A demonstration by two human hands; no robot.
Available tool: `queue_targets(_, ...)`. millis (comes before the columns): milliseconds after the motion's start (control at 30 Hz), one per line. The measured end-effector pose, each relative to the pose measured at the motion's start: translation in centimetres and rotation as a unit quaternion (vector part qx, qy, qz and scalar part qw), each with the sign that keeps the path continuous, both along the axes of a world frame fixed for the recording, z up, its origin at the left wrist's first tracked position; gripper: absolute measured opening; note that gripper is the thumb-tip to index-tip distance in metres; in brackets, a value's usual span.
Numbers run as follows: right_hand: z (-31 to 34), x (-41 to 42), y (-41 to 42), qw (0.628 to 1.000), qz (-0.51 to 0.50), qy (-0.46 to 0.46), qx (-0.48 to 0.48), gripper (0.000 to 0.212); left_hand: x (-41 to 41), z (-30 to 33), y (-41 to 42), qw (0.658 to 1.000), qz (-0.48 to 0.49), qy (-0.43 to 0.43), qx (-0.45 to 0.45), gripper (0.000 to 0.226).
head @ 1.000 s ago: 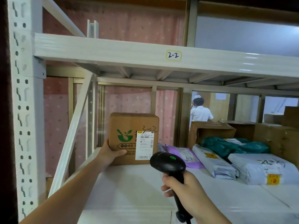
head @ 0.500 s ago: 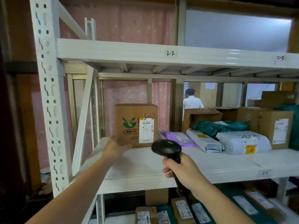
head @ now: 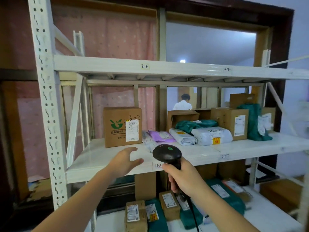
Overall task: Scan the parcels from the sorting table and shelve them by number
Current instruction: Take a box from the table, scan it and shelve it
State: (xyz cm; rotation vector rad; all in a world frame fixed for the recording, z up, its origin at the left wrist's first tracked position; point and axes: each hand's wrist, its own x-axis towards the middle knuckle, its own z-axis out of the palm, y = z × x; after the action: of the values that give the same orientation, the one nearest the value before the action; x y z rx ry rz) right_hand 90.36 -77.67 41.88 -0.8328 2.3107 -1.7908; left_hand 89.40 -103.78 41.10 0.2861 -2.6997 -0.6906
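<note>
Cardboard box (head: 122,127) marked 3-2 sits just beyond left hand (head: 124,162), fingers spread, empty. Looks rigid, probably light; grip side faces. Right hand (head: 182,177) clutches barcode scanner (head: 166,154).

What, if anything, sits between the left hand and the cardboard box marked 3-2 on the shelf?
Nothing visible. The left hand is open above the shelf front, and only bare shelf surface lies between it and the cardboard box. The purple mailer lies to the box's right, outside that path.

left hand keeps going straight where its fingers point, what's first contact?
Likely the cardboard box marked 3-2: the open left hand points up and forward at its lower front. Depth is unclear; bare shelf lies between.
</note>
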Motion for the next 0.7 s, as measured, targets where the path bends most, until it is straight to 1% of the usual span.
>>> queue_targets(200, -1.4, 3.1, 10.3, 0.999, -0.04, -0.01, 0.032, 0.008, 0.0, -1.6, 9.9, 0.999, -0.047, 0.003, 0.005, 0.07)
queue_targets(400, -2.3, 5.7, 20.6, 0.994, -0.097, -0.031, 0.04, 0.008, -1.2, -3.9, 20.6, 0.994, -0.109, -0.018, 0.003, 0.081)
queue_targets(567, -2.5, 6.8, 27.4, 0.989, -0.134, -0.045, 0.044, 0.008, -2.8, -5.3, 28.6, 0.986, -0.163, -0.023, -0.008, 0.076)
queue_targets(700, -2.7, 7.3, 31.4, 0.983, -0.166, -0.076, 0.033, 0.012, -4.5, -5.8, 33.8, 0.978, -0.203, -0.035, -0.032, 0.075)
